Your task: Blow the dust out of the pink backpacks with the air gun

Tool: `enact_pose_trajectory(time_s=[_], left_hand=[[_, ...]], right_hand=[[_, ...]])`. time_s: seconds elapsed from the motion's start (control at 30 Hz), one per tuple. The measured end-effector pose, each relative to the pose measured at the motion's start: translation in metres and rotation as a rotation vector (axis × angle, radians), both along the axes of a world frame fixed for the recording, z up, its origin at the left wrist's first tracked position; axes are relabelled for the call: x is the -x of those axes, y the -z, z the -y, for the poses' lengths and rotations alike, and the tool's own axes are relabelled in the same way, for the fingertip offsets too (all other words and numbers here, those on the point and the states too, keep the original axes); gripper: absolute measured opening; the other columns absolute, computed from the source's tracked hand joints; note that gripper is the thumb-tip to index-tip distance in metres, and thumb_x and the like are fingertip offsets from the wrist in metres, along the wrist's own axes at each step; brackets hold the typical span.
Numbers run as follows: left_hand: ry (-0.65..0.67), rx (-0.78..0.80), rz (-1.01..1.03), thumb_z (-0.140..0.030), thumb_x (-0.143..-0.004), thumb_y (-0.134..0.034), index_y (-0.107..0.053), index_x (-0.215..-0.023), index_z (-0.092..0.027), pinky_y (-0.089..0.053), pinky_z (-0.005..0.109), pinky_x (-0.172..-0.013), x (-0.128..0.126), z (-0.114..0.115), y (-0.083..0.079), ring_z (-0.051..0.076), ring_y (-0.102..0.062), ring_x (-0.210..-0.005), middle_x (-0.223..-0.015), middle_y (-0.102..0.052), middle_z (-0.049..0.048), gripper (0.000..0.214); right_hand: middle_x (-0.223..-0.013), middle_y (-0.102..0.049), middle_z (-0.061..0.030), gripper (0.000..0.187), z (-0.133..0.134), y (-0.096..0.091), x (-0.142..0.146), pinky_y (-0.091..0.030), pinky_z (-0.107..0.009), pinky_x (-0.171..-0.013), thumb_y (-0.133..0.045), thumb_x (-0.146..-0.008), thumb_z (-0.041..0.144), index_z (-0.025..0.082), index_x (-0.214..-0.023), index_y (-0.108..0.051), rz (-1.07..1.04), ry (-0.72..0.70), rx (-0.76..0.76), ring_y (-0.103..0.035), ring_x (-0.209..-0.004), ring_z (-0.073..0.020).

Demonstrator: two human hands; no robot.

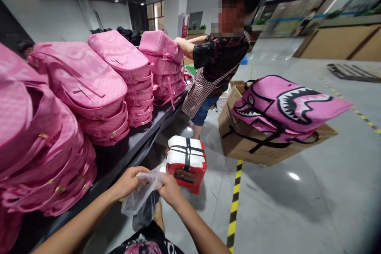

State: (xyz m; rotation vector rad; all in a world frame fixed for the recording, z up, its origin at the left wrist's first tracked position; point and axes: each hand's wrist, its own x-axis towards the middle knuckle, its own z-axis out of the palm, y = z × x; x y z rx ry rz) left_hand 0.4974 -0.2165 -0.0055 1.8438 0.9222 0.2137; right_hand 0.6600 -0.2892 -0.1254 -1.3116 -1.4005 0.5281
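Between my two hands is a crumpled clear plastic bag (143,194), hanging down in front of my lap. My left hand (132,180) pinches its upper left edge. On the other side, my right hand (171,188) grips the bag with fingers closed. Just beyond my right hand stands a red stool (195,180) with a white padded top strapped in black. To my left, pink backpacks (83,75) lie in tall stacks along a dark table (145,143).
A co-worker (220,59) in a checked apron stands at the table's far end, hands on a stack. At right, a cardboard box (238,143) bears pink shark-mouth backpacks (285,103). Yellow-black tape (235,202) runs along the floor.
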Motion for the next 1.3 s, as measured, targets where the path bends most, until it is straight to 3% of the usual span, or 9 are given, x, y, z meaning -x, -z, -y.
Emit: enact_pose_trajectory(time_s=[0.13,0.27,0.4,0.53,0.63,0.77,0.87,1.03,1.3], left_hand=[[0.234,-0.065,-0.009,-0.048,-0.075,-0.07,-0.054,-0.131,-0.017,-0.052,0.035,-0.089,-0.034,-0.025,0.023,0.026,-0.063,-0.105,-0.118,-0.067,0.0095,0.066],[0.352,-0.289,-0.131,-0.02,-0.067,-0.072,-0.038,-0.151,-0.024,-0.037,0.043,-0.115,-0.082,-0.052,0.055,0.031,-0.048,-0.137,-0.154,-0.046,0.0126,0.091],[0.364,-0.4,-0.045,-0.005,-0.072,-0.044,-0.058,-0.137,-0.024,-0.048,0.035,-0.103,-0.155,-0.081,0.063,0.023,-0.066,-0.117,-0.13,-0.069,0.0071,0.069],[0.427,-0.453,0.068,-0.009,-0.076,-0.049,-0.071,-0.118,-0.021,-0.051,0.029,-0.088,-0.242,-0.086,0.054,0.021,-0.071,-0.101,-0.111,-0.076,0.0059,0.049],[0.505,-0.51,0.092,-0.012,-0.077,-0.055,-0.073,-0.11,-0.021,-0.05,0.027,-0.084,-0.313,-0.068,0.056,0.02,-0.072,-0.093,-0.104,-0.077,0.0058,0.038],[0.417,-0.505,0.058,-0.005,-0.071,-0.052,-0.068,-0.107,-0.021,-0.048,0.027,-0.078,-0.402,-0.039,0.064,0.019,-0.07,-0.088,-0.096,-0.076,0.0041,0.042],[0.242,-0.393,0.08,-0.005,-0.074,-0.052,-0.057,-0.117,-0.022,-0.049,0.027,-0.079,-0.441,-0.03,0.064,0.018,-0.07,-0.088,-0.097,-0.074,0.0022,0.046],[-0.095,-0.255,0.142,-0.028,-0.078,-0.073,-0.047,-0.136,-0.024,-0.049,0.035,-0.1,-0.428,-0.06,0.054,0.023,-0.062,-0.117,-0.132,-0.062,0.0102,0.064],[-0.763,-0.326,0.045,-0.022,-0.084,-0.065,-0.058,-0.128,-0.011,-0.045,0.046,-0.11,-0.341,-0.181,0.083,0.03,-0.061,-0.123,-0.134,-0.062,0.0192,0.047]], right_hand=[[-0.075,-0.071,-0.0016,0.015,-0.026,-0.012,-0.024,-0.042,-0.023,-0.065,-0.055,-0.075,0.011,0.018,-0.079,-0.069,-0.132,-0.012,0.009,-0.063,-0.069,-0.016],[-0.075,-0.07,-0.0012,0.015,-0.033,-0.024,-0.073,-0.043,-0.024,-0.067,-0.054,-0.074,0.009,0.018,-0.076,-0.067,-0.151,0.062,0.112,-0.065,-0.072,-0.0172],[-0.089,-0.073,-0.0026,0.021,-0.028,-0.028,-0.143,-0.048,-0.028,-0.077,-0.059,-0.077,0.014,0.019,-0.094,-0.07,-0.17,0.123,0.165,-0.068,-0.084,-0.0197],[-0.101,-0.07,-0.0068,0.065,-0.018,-0.015,-0.233,-0.052,-0.032,-0.077,-0.064,-0.076,0.02,0.018,-0.14,-0.052,-0.1,0.334,0.221,-0.067,-0.084,-0.0214],[-0.139,-0.055,-0.0168,0.088,-0.015,-0.004,-0.306,-0.053,-0.037,-0.087,-0.071,-0.07,0.026,0.019,-0.152,-0.041,0.058,0.275,0.212,-0.066,-0.106,-0.0279],[-0.12,-0.07,-0.0127,0.043,-0.022,0.004,-0.387,-0.051,-0.033,-0.093,-0.059,-0.078,0.027,0.018,-0.119,-0.07,-0.002,-0.013,0.129,-0.068,-0.104,-0.0251],[-0.097,-0.076,-0.0075,0.036,-0.031,0.011,-0.431,-0.051,-0.029,-0.078,-0.049,-0.08,0.024,0.02,-0.105,-0.074,-0.023,-0.085,0.127,-0.071,-0.087,-0.0225],[-0.076,-0.073,-0.0045,0.024,-0.063,0.034,-0.478,-0.049,-0.025,-0.066,-0.053,-0.078,0.034,0.021,-0.085,-0.072,-0.061,-0.083,0.204,-0.068,-0.073,-0.0218],[-0.081,-0.072,-0.0036,0.033,-0.127,0.028,-0.489,-0.049,-0.024,-0.064,-0.06,-0.074,0.043,0.018,-0.093,-0.069,-0.156,0.006,0.238,-0.066,-0.071,-0.0198]])
